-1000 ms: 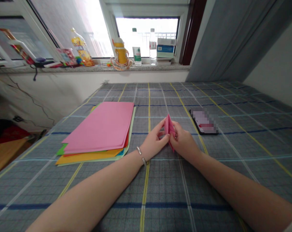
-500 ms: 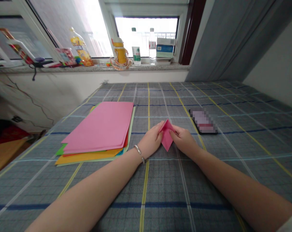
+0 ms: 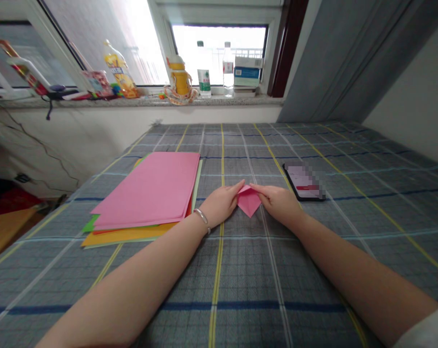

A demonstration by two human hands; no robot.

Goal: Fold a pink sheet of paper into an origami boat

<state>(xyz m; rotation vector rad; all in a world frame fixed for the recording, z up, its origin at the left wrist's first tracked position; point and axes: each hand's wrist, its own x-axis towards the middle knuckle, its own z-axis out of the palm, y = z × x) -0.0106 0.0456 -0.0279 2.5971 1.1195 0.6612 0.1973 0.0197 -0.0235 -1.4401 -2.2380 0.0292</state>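
The left hand (image 3: 221, 205) and right hand (image 3: 281, 203) each pinch one side of the folded pink paper (image 3: 249, 204), which sits between them over the plaid cloth (image 3: 247, 275), perhaps touching it; the paper stack (image 3: 149, 193) lies left, the phone (image 3: 303, 181) right

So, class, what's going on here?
A person is handling a small folded pink paper, with the left hand at one side and the right hand at the other. One of its corners points back toward the person. On the checked cloth, a stack of coloured paper, pink on top, lies to the left, and a phone lies to the right.
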